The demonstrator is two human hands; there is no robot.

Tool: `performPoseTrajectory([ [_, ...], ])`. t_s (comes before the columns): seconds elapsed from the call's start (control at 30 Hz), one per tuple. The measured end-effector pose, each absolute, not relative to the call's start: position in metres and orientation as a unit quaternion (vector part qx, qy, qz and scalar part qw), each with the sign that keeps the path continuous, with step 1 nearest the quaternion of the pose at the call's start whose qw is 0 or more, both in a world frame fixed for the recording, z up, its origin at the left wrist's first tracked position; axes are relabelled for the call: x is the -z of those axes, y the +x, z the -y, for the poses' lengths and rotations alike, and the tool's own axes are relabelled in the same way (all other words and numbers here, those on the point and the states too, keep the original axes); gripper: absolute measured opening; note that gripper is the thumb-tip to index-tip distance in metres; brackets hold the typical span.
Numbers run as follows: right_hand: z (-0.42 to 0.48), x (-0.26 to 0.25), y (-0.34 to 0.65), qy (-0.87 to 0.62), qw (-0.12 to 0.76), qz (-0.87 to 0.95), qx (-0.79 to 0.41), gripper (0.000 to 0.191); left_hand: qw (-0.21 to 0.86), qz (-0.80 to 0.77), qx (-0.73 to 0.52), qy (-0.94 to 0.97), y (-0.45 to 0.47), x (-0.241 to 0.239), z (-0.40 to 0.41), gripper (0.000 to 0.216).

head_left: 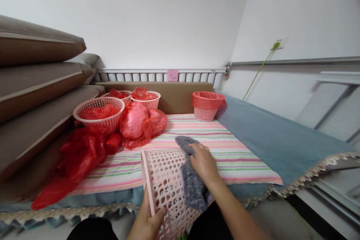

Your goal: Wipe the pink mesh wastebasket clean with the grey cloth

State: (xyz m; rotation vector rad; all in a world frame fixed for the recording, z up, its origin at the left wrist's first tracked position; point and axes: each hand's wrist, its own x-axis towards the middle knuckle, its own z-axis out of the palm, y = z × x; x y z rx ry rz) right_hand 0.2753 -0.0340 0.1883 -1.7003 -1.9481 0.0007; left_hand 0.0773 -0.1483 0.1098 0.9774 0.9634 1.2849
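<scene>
A pale pink perforated plastic basket (pixel 165 172) lies tipped on its side near the front edge of the bed, its rim toward the left. My left hand (pixel 150 215) grips that rim from below, thumb on the outside wall. My right hand (pixel 204 163) is closed on a grey fuzzy cloth (pixel 194 187) and presses it against the basket's outer side and base. One end of the cloth sticks out beyond my fingers; the other hangs down along the basket. The basket's lower part runs out of sight toward my lap.
Several pink baskets (pixel 98 120) with red plastic bags stand at the left, beside a bulging red bag (pixel 143 120) and a loose red bag (pixel 81 161). Another basket (pixel 205 114), lined in red, stands at the back right. Stacked cushions (pixel 42 77) rise on the left.
</scene>
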Motion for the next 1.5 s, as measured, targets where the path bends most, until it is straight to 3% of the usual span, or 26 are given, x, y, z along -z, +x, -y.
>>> performPoseTrajectory([
  [0.2, 0.025, -0.173, 0.334, -0.721, 0.239, 0.651, 0.019, 0.039, 0.656, -0.373, -0.555, 0.351, 0.086, -0.147, 0.144, 0.093],
  [0.4, 0.038, -0.175, 0.319, -0.726, 0.229, 0.648, 0.008, 0.038, 0.673, -0.349, -0.572, 0.315, 0.080, -0.196, 0.135, 0.080],
  [0.6, 0.052, -0.185, 0.263, -0.635, 0.304, 0.709, -0.034, 0.040, 0.692, -0.346, -0.560, 0.296, 0.082, -0.179, 0.143, 0.081],
  [0.7, 0.070, -0.196, 0.211, -0.519, 0.375, 0.763, -0.093, 0.043, 0.655, -0.386, -0.574, 0.306, 0.083, -0.175, 0.143, 0.087],
  [0.83, 0.087, -0.205, 0.169, -0.425, 0.403, 0.800, -0.132, 0.045, 0.587, -0.442, -0.592, 0.331, 0.080, -0.176, 0.142, 0.084],
  [1.2, 0.088, -0.221, 0.205, -0.420, 0.423, 0.800, -0.070, 0.050, 0.582, -0.415, -0.589, 0.378, 0.075, -0.157, 0.144, 0.088],
  [1.4, 0.082, -0.196, 0.210, -0.453, 0.408, 0.792, -0.039, 0.048, 0.575, -0.432, -0.563, 0.407, 0.082, -0.144, 0.142, 0.091],
  [1.5, 0.065, -0.181, 0.245, -0.504, 0.400, 0.766, -0.001, 0.046, 0.621, -0.385, -0.555, 0.398, 0.086, -0.137, 0.145, 0.091],
])
